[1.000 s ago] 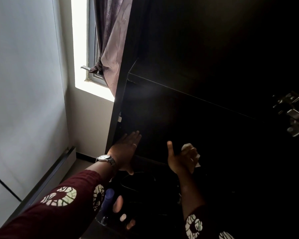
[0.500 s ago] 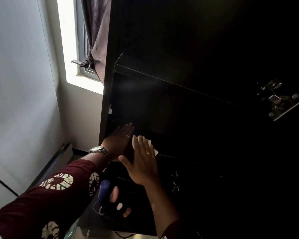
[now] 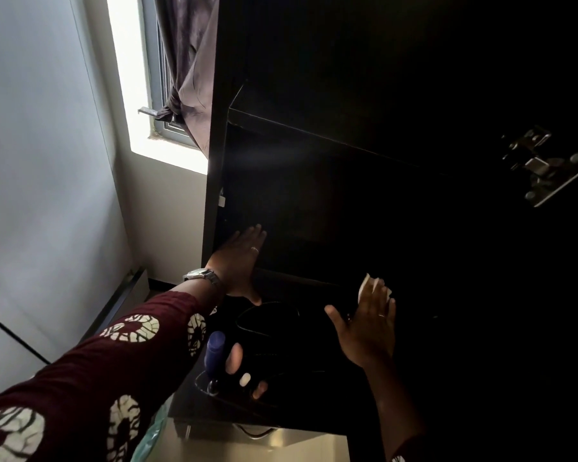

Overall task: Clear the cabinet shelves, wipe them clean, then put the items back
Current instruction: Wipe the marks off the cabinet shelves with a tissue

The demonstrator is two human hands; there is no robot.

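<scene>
This looks like a room in a home. A tall black wooden cabinet (image 3: 347, 78) stands open beside a grey-framed window (image 3: 154, 95), where a knotted mauve fabric curtain (image 3: 187, 78) hangs. Plain pale painted walls (image 3: 40, 161) meet a dark skirting strip (image 3: 120, 301) by the floor. A silver metal door hinge (image 3: 544, 165) (the household cupboard sort) shows at right, and a blue rounded plastic container (image 3: 215, 353) stands on a lower shelf (image 3: 214, 406).
</scene>
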